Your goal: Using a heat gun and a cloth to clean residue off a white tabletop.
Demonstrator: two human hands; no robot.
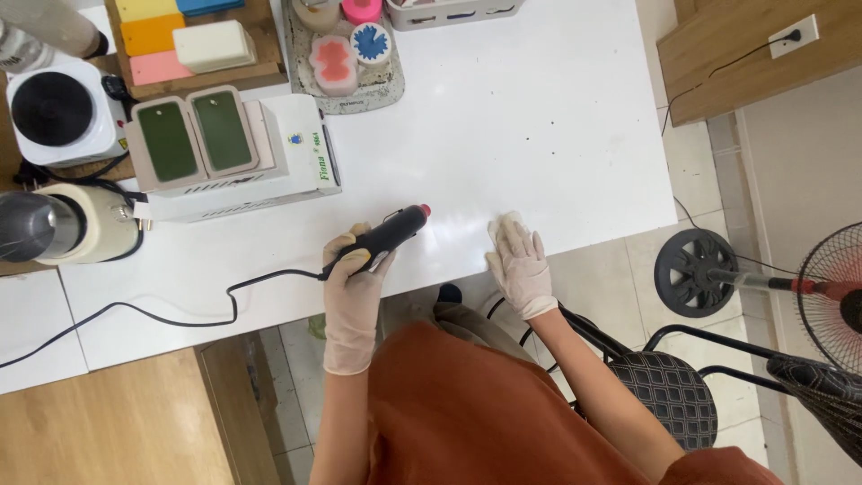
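1. Cord drag is the first risk: the black cable (180,310) runs from the black pen-shaped power tool with a red tip (388,238) across the near edge of the white desk (539,117) and off its left edge. A snag there could, I judge, jerk the tool in the grip.

2. The gloved left hand (352,283) wraps its fingers around the tool's body near the near edge of the desk, with the red tip pointing toward the desk's middle. The loose glove may let the smooth body slip.

3. The gloved right hand (521,262) lies flat at the near edge, fingers together and stretched forward, just right of the tool's tip. Whether it presses a small pale thing beneath the fingertips, I cannot tell. A sideways swing of the tip could reach those fingers.

4. The white box carrying two green slabs in pale trays (229,157) sits toward the far left corner, near the tool; a wide elbow or cable movement could nudge it.

5. The black standing fan (831,296) stands off the right edge, well apart.
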